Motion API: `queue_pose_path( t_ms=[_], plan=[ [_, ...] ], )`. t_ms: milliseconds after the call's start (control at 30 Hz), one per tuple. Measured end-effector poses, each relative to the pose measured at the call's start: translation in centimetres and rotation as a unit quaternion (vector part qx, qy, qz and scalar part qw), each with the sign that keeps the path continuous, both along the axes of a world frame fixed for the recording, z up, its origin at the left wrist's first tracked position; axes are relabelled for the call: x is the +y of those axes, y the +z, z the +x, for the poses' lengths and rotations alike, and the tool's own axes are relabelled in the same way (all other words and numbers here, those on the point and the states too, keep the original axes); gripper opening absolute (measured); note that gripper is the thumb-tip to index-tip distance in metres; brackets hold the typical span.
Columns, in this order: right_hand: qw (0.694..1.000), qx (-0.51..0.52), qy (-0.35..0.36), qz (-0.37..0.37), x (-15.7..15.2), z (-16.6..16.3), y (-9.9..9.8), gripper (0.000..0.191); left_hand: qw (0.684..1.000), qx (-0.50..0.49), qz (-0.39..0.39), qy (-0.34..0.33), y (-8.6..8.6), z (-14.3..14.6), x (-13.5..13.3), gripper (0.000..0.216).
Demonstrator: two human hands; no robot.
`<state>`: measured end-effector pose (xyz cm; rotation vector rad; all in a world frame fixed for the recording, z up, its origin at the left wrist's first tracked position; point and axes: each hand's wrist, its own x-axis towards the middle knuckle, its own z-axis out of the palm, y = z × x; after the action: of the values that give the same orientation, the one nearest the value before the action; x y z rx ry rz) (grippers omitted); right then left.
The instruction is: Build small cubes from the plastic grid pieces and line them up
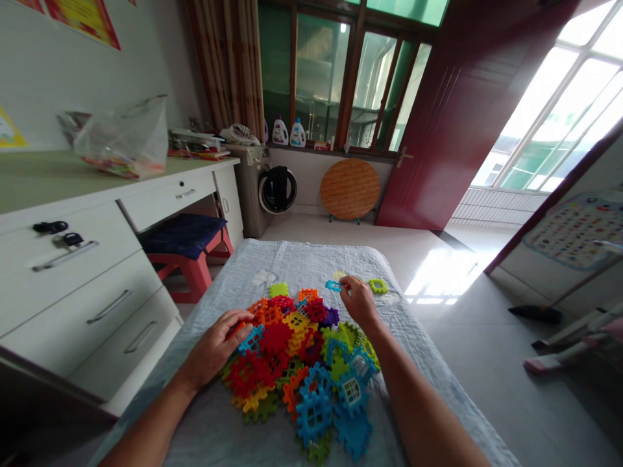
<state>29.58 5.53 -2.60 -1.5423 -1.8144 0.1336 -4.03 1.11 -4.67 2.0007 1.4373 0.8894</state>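
Note:
A heap of interlocking plastic tiles (302, 363) in red, orange, yellow, green, blue and purple lies on a grey cloth-covered table (292, 266). My left hand (214, 347) rests on the heap's left edge, fingers on an orange tile. At the heap's far side, my right hand (357, 299) pinches a small light-blue tile (333, 285) between fingertips. A single green tile (378, 285) lies just right of that hand, and another green tile (278, 289) lies at the far left.
A white desk with drawers (87, 259) runs along the left, with a plastic bag (126, 139) on top and a red stool (192, 250) tucked under it. A washing machine (265, 185), a round wooden tabletop (349, 188) and a dark red door (457, 123) stand beyond.

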Motion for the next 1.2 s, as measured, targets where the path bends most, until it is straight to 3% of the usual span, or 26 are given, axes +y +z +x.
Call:
queue_pose_path(
  t_ms=[67,233,433,667,900,1033,1200],
  plan=[
    [0.999,-0.034,0.013,-0.006,0.0,0.5,0.6,0.020,1.000,-0.006,0.000,0.002,0.0,0.0,0.0,0.038],
    [0.984,-0.098,0.110,-0.104,-0.6,0.3,1.8,0.019,1.000,-0.027,0.002,-0.004,0.0,0.1,0.1,0.038],
    [0.978,-0.059,0.181,-0.080,-1.7,-2.9,1.5,0.036,1.000,-0.030,0.002,-0.008,0.1,0.3,0.3,0.037],
    [0.987,-0.005,0.111,-0.113,-1.4,-3.7,0.6,0.025,1.000,-0.025,0.001,-0.009,-0.1,0.2,0.3,0.035],
    [0.970,-0.085,0.203,-0.101,-1.6,-4.2,0.1,0.023,1.000,-0.026,0.000,-0.011,0.1,0.3,0.3,0.036],
    [0.975,-0.003,0.198,-0.098,-1.4,-4.5,-0.1,0.034,1.000,-0.025,0.003,-0.013,0.2,0.3,0.2,0.035],
    [0.964,0.163,0.165,-0.130,-0.3,-2.0,1.0,0.016,1.000,-0.018,0.007,-0.009,-0.1,0.3,0.3,0.036]
  ],
)
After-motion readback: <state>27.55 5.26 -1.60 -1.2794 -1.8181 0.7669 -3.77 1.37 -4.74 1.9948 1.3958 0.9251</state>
